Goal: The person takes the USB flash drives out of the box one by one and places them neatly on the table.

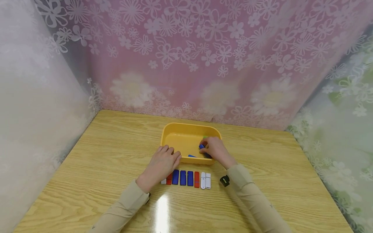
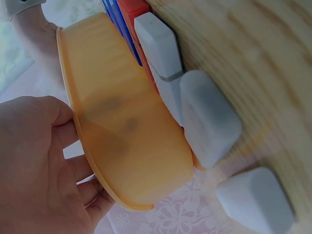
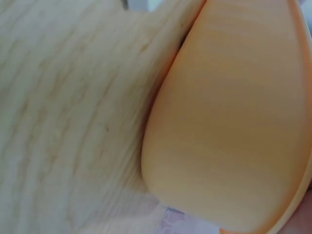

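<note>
Reaching into the yellow tray (image 1: 175,139), the right hand (image 1: 215,149) pinches a blue piece (image 1: 201,146) between curled fingertips at the tray's right side. A trace of green (image 1: 205,137) shows just above the fingers; what it belongs to cannot be determined. A second blue piece (image 1: 192,156) lies on the tray floor near the front wall.

The left hand (image 1: 162,163) rests at the tray's front-left rim. The left wrist view shows its fingers (image 2: 66,124) touching the rim edge, loosely bent rather than clamped round it. This contact appears to steady the tray while the other hand works inside it.

Row on the tabletop (image 1: 102,152), just in front of the tray, left to right:
- a white piece (image 1: 163,182), partly covered by the left hand
- a red piece (image 1: 169,179), also partly covered
- three blue pieces (image 1: 183,178), side by side
- a second red piece (image 1: 197,179)
- two white pieces (image 1: 205,180)

The pieces lie parallel, long sides adjacent, ends pointing toward the tray. Like colours sit next to one another, which suggests sorting by colour. Keeping the row close to the tray shortens each transfer.

The right wrist view shows only the tray's outer wall (image 3: 234,122) and wood grain; the hand itself is not visible there. A patterned floral curtain (image 1: 204,58) encloses the tabletop on its far side.
</note>
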`<state>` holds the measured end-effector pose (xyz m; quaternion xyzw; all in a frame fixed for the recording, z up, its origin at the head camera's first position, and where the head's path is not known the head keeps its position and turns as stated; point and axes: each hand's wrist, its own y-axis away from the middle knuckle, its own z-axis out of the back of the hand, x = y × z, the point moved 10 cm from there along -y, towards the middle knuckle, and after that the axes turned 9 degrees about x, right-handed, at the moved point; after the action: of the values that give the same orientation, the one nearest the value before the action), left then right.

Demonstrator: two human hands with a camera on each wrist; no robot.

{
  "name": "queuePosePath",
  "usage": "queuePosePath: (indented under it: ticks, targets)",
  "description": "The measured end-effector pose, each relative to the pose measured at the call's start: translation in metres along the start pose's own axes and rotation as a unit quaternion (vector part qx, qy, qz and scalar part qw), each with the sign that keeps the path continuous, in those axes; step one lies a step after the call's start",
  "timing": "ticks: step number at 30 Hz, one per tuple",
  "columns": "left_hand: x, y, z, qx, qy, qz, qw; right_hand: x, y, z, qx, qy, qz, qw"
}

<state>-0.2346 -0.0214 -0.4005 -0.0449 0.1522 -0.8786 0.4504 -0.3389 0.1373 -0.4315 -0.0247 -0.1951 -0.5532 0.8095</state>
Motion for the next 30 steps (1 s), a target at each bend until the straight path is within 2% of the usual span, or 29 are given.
queuePosePath:
  ticks: [4,8,15,22,26,30]
  targets:
    - [0.000,0.000,-0.001,0.003,0.002,0.001,1.0000,0.001,0.003,0.008,-0.040,-0.021,0.009,0.9989]
    - [0.000,-0.001,-0.002,0.006,0.002,0.002,1.0000,-0.001,0.011,0.019,-0.079,-0.071,0.009,0.9942]
    - [0.001,0.000,-0.001,0.007,0.006,0.004,1.0000,-0.007,0.032,0.034,-0.100,-0.183,0.002,0.9780]
    - [0.000,-0.001,-0.001,0.006,0.008,0.006,0.9999,-0.010,0.067,0.046,-0.138,-0.206,0.035,0.9681]
    - [0.000,-0.001,-0.001,0.005,0.008,0.005,0.9999,-0.013,0.089,0.047,-0.139,-0.239,0.045,0.9600]
    - [0.000,0.000,-0.001,0.001,0.009,0.002,1.0000,-0.012,0.107,0.038,-0.116,-0.269,0.047,0.9549]
